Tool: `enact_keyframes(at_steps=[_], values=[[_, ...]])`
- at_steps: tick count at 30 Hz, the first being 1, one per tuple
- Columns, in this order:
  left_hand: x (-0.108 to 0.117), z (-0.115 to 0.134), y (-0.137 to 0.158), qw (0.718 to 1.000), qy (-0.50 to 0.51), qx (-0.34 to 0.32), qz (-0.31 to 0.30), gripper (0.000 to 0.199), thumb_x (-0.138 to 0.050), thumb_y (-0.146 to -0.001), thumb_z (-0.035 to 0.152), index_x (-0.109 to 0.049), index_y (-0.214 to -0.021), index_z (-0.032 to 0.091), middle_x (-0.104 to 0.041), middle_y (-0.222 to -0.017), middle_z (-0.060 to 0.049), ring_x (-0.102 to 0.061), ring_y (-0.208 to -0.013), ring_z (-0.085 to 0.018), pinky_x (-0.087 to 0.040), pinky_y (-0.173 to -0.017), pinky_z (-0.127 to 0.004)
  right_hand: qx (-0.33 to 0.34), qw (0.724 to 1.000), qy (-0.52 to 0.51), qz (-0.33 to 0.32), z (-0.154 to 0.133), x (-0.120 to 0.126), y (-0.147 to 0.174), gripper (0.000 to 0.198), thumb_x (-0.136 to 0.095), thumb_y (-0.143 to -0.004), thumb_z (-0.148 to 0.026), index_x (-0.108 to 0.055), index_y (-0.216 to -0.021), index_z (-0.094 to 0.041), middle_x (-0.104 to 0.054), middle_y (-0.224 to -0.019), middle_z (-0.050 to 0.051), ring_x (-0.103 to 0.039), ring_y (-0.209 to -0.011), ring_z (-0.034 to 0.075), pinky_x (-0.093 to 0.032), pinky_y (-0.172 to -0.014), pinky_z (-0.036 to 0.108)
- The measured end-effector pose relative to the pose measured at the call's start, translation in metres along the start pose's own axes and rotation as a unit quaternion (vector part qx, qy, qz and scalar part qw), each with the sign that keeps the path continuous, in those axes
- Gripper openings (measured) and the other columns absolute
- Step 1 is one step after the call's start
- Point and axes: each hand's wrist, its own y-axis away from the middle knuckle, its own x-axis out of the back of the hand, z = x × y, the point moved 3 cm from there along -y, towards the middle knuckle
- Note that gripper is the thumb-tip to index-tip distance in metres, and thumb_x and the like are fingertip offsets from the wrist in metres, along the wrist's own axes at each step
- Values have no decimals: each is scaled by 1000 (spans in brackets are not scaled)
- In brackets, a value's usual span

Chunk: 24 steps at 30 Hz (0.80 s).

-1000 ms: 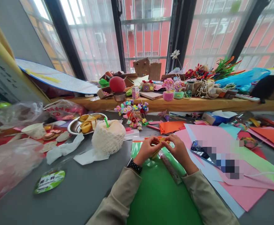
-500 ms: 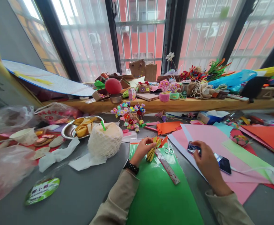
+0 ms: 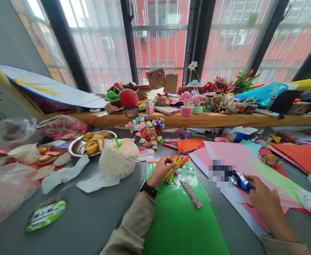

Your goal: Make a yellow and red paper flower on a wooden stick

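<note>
Your right hand (image 3: 263, 197) has moved from the yellow paper (image 3: 169, 176) to grip the phone (image 3: 242, 181); only your left hand (image 3: 158, 174) pinches the paper.

Here's the yellow paper piece (image 3: 169, 176), pinched in my left grip (image 3: 165, 167): slim, petal-like strips spreading at both ends from a gathered middle, the upper end leaning right, the lower fan splayed left, all of it over the far part of the green sheet (image 3: 183, 226). And out to the right, the phone (image 3: 241, 180), dark, slim and glossy, its near end caught in my right grip (image 3: 263, 200), its body slanting away leftward over the pink paper (image 3: 232, 153), pale reflections across its face!
</note>
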Motion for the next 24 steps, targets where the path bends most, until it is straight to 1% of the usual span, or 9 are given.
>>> enact_keyframes(at_steps=[3, 5, 7, 10, 12, 14, 17, 20, 24], values=[[0, 0, -1, 1000, -6, -1, 4, 20, -57, -58, 30, -49, -66, 14, -50, -66, 1, -46, -62, -10, -35, -59, -21, -24, 999, -7, 28, -13, 15, -2, 41, -31, -62, -13, -44, -100, -18, -56, -102, 9, -51, -87, 26, -38, -69, 40], [0, -2, -2, 1000, -3, -1, 0, 20, -57, -58, 31, -48, -65, 14, -50, -65, 1, -46, -61, -10, -35, -58, -21, -8, 998, -52, 34, -29, 20, -4, 38, -30, -65, -13, -44, -100, -18, -55, -102, 8, -51, -87, 23, -39, -69, 35], [0, -3, -2, 1000, 4, -3, -2, 21, -57, -58, 32, -49, -66, 14, -50, -65, 1, -46, -61, -10, -35, -58, -21, 32, 995, -89, 29, -51, 16, -5, 34, -32, -66, -14, -47, -96, -18, -57, -96, 7, -51, -86, 21, -39, -72, 34], [-1, -4, -3, 1000, 13, -7, -2, 23, -58, -58, 33, -49, -67, 14, -50, -66, 1, -46, -61, -10, -35, -57, -21, 112, 980, -160, -27, -95, 0, -7, 25, -35, -71, -21, -48, -92, -18, -57, -91, 6, -50, -87, 19, -38, -77, 33], [-1, -3, -4, 999, 34, -8, -3, 23, -59, -57, 32, -49, -67, 13, -51, -65, 1, -47, -61, -10, -36, -57, -21, 148, 966, -201, -69, -126, -14, -11, 23, -36, -74, -25, -48, -92, -19, -56, -93, 6, -49, -89, 18, -37, -79, 33], [0, -2, -3, 998, 63, -5, -3, 24, -59, -57, 31, -49, -68, 13, -51, -64, 1, -47, -59, -9, -36, -57, -21, 163, 952, -235, -110, -155, -27, -16, 23, -37, -76, -31, -49, -91, -18, -57, -92, 7, -49, -90, 19, -37, -79, 33], [1, 1, -3, 995, 96, 5, 3, 24, -60, -56, 29, -47, -67, 13, -51, -61, 2, -48, -56, -9, -37, -56, -21, 156, 935, -285, -143, -185, -45, -25, 28, -41, -74, -37, -51, -89, -16, -59, -89, 8, -51, -86, 19, -38, -76, 33], [2, 1, -3, 994, 110, 14, 13, 25, -61, -54, 29, -47, -66, 13, -50, -59, 2, -48, -55, -9, -37, -54, -21, 161, 915, -327, -173, -199, -62, -27, 26, -43, -73, -38, -54, -81, -17, -61, -83, 7, -54, -80, 19, -41, -72, 32], [3, -1, -2, 995, 100, 11, 26, 27, -63, -52, 31, -47, -65, 14, -51, -61, 1, -48, -58, -9, -37, -56, -21, 155, 894, -365, -209, -198, -74, -22, 25, -41, -74, -38, -54, -76, -17, -61, -75, 5, -56, -72, 18, -43, -66, 30]])
